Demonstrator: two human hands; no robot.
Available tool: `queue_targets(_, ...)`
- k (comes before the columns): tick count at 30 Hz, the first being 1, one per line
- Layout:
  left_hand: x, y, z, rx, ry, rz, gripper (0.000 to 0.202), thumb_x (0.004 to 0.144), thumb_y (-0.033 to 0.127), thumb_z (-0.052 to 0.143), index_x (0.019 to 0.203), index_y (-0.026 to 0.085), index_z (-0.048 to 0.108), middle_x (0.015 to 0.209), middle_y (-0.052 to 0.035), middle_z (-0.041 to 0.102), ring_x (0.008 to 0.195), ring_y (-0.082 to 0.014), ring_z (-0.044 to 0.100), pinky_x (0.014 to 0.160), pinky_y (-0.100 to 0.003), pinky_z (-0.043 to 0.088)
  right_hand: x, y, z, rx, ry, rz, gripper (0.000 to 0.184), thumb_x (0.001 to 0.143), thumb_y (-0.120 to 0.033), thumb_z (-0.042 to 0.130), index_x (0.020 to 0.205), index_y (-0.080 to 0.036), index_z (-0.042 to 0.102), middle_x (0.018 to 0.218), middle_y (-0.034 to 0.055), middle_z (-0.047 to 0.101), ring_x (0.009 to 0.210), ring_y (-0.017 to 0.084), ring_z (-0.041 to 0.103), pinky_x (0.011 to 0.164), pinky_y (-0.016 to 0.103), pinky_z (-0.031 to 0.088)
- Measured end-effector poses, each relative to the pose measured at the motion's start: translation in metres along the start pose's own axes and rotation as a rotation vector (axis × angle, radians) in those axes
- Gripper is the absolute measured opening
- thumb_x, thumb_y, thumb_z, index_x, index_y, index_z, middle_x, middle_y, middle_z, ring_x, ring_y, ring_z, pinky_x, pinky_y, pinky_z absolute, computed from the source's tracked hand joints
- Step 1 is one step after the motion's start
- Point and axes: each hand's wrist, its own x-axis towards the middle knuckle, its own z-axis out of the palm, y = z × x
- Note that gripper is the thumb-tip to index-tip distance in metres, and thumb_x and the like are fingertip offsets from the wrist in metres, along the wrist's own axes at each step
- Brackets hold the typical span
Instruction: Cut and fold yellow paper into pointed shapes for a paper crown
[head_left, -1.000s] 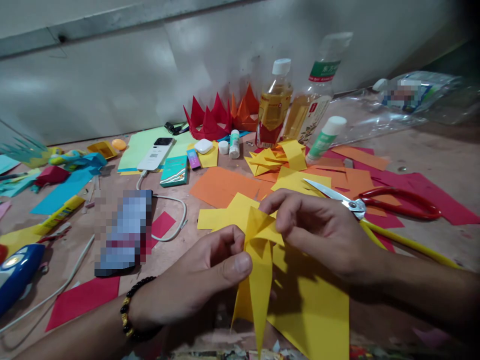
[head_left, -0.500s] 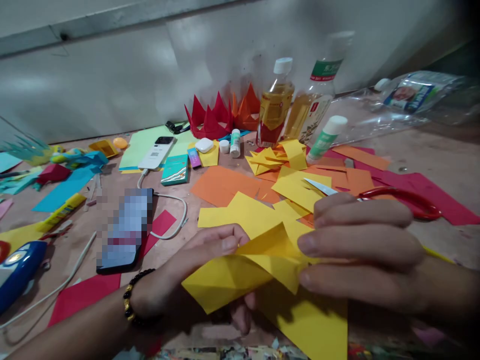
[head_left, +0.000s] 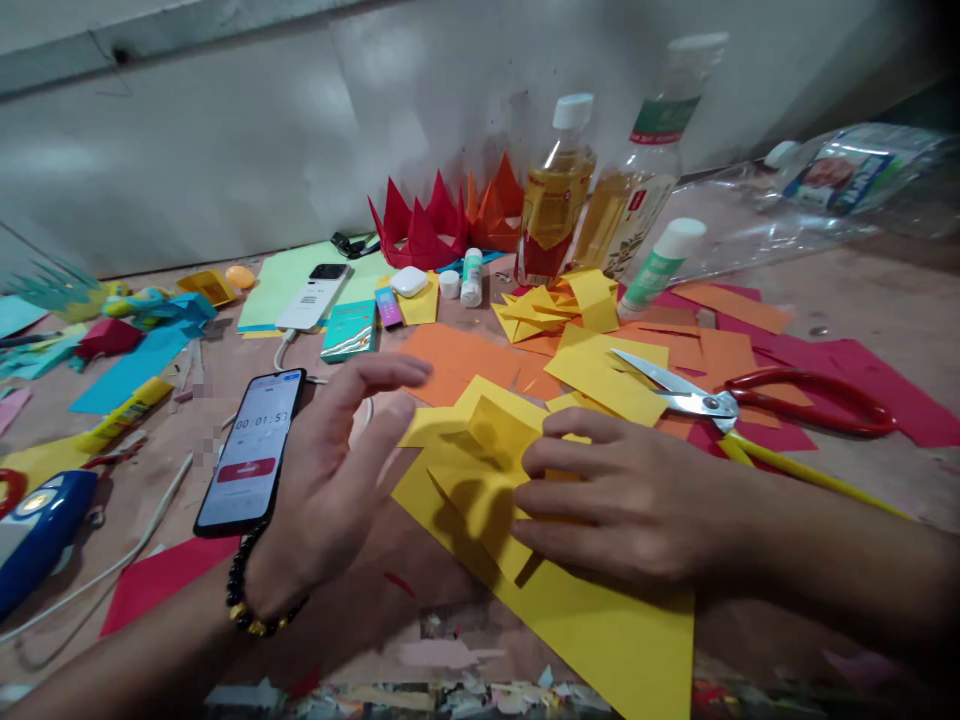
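A folded yellow paper piece [head_left: 487, 455] lies on the table on top of a larger yellow sheet [head_left: 607, 630]. My right hand [head_left: 622, 495] lies flat on the folded piece, fingers stretched out and pressing it down. My left hand [head_left: 337, 470] hovers just left of the paper with its fingers spread and nothing in it, blurred by motion. A beaded bracelet [head_left: 251, 600] is on my left wrist. A phone [head_left: 251, 450] with a timer screen lies just left of that hand.
Red-handled scissors [head_left: 757, 400] lie to the right on orange and red paper. Two bottles [head_left: 555, 200], a glue stick [head_left: 660, 265], red and orange paper crowns [head_left: 442, 220] and a white remote [head_left: 313, 298] stand further back. Cables, blue paper and a blue toy [head_left: 37, 530] fill the left.
Both hands held the yellow paper up and turned it over; now it lies on the table. My right hand presses it flat and my left hand has let go.
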Motion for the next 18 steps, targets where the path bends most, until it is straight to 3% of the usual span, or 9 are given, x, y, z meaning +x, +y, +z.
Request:
queue_targets(3,-0.009,0.02,-0.007,0.381,-0.543,0.239,0.022,0.105,0.022,0.057,0.12,0.021,0.073,0.118,-0.0056,0.08,0.118,-0.0235,0.071,0.107,-0.038,0.054,0.001,0.001,-0.001,0.114,-0.132,0.016,0.035,0.112,-0.013,0.046,0.093,-0.016,0.075,0.087,0.0035,0.073,0.084,0.019,0.062,0.077,0.038,0.046)
queue_targets(4,-0.017,0.025,-0.008,0.509,-0.658,0.326,0.026,0.105,0.023,0.055,0.122,0.02,0.075,0.122,-0.0073,0.081,0.118,-0.0253,0.073,0.108,-0.041,0.055,0.002,0.0,-0.002,0.15,-0.162,0.019,0.033,0.112,-0.013,0.046,0.094,-0.015,0.075,0.09,0.0046,0.073,0.088,0.02,0.063,0.077,0.038,0.046)
queue_targets(6,-0.039,0.029,-0.008,0.78,-0.748,0.487,0.032,0.108,0.028,0.051,0.122,0.018,0.078,0.13,-0.0103,0.082,0.121,-0.0296,0.076,0.107,-0.044,0.058,0.003,-0.001,-0.005,0.194,-0.202,0.022,0.03,0.112,-0.015,0.048,0.098,-0.015,0.073,0.096,0.0056,0.074,0.097,0.02,0.066,0.08,0.037,0.048)
queue_targets(9,-0.082,0.02,-0.005,1.045,-0.624,0.641,0.06,0.111,0.052,0.048,0.136,0.005,0.073,0.144,-0.0192,0.074,0.126,-0.0329,0.076,0.099,-0.039,0.063,0.006,-0.004,-0.01,0.205,-0.277,0.017,0.022,0.11,-0.016,0.056,0.095,-0.016,0.071,0.099,0.0042,0.072,0.1,0.02,0.066,0.082,0.036,0.048)
queue_targets(12,-0.119,0.003,0.005,1.152,-0.529,0.688,0.043,0.111,0.02,0.044,0.145,0.009,0.068,0.153,-0.0137,0.068,0.135,-0.0305,0.071,0.108,-0.038,0.058,0.01,-0.011,-0.017,0.248,-0.367,0.061,0.013,0.103,-0.016,0.069,0.091,-0.017,0.071,0.095,0.0025,0.07,0.092,0.02,0.063,0.077,0.035,0.047)
queue_targets(14,-0.136,-0.008,0.014,1.12,-0.428,0.657,0.043,0.112,0.018,0.041,0.146,0.012,0.068,0.153,-0.0128,0.069,0.142,-0.0303,0.066,0.117,-0.038,0.052,0.01,-0.018,-0.022,0.306,-0.415,0.15,0.012,0.097,-0.011,0.075,0.089,-0.019,0.071,0.093,0.0012,0.07,0.087,0.019,0.062,0.077,0.035,0.047)
queue_targets(15,-0.143,-0.012,0.019,1.069,-0.377,0.625,0.043,0.114,0.021,0.04,0.145,0.013,0.069,0.153,-0.0128,0.069,0.147,-0.0296,0.062,0.122,-0.038,0.047,0.009,-0.022,-0.024,0.331,-0.43,0.211,0.014,0.096,-0.009,0.075,0.088,-0.019,0.071,0.093,0.0009,0.07,0.085,0.019,0.062,0.076,0.035,0.047)
queue_targets(17,-0.155,-0.02,0.028,0.862,-0.105,0.62,0.05,0.118,0.032,0.034,0.134,0.009,0.075,0.144,-0.0146,0.075,0.15,-0.0273,0.059,0.13,-0.037,0.04,0.006,-0.026,-0.026,0.41,-0.439,0.333,0.017,0.1,-0.01,0.071,0.087,-0.02,0.073,0.094,0.0009,0.07,0.083,0.017,0.062,0.074,0.033,0.046)
queue_targets(18,-0.16,-0.021,0.031,0.809,-0.095,0.563,0.051,0.118,0.041,0.038,0.135,0.01,0.074,0.144,-0.0144,0.075,0.149,-0.0269,0.059,0.129,-0.035,0.041,0.004,-0.026,-0.025,0.471,-0.432,0.392,0.019,0.105,-0.015,0.067,0.088,-0.021,0.075,0.095,0.0013,0.07,0.084,0.016,0.063,0.073,0.031,0.046)
